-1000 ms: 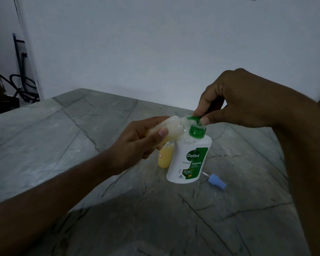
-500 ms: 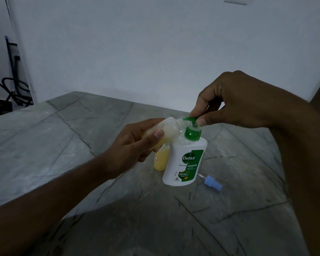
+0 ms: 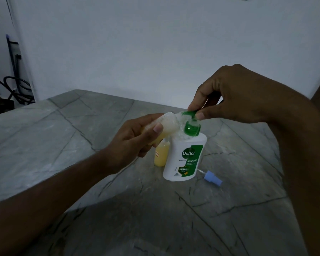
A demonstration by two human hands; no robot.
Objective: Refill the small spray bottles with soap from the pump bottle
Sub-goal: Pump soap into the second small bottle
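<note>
A white pump bottle (image 3: 185,159) with a green label and green pump head (image 3: 191,120) stands upright on the grey stone table (image 3: 63,137). My right hand (image 3: 235,97) pinches the pump head from above with thumb and fingers. My left hand (image 3: 137,139) holds a small clear spray bottle (image 3: 169,124), tilted on its side, its mouth against the pump's nozzle; yellowish foamy soap shows inside. A second small bottle (image 3: 162,154) of yellow liquid stands just left of the pump bottle, partly hidden by my left hand. A blue spray cap (image 3: 212,179) with its tube lies to the right.
A white wall rises behind the table's far edge. Black cables and a dark frame (image 3: 15,84) sit in the left corner beyond the table. Grey veined stone stretches to the left and in front of the bottles.
Both hands and the bottles keep the same pose. The view has shifted slightly, so the whole group sits a little lower in the picture than a second ago.
</note>
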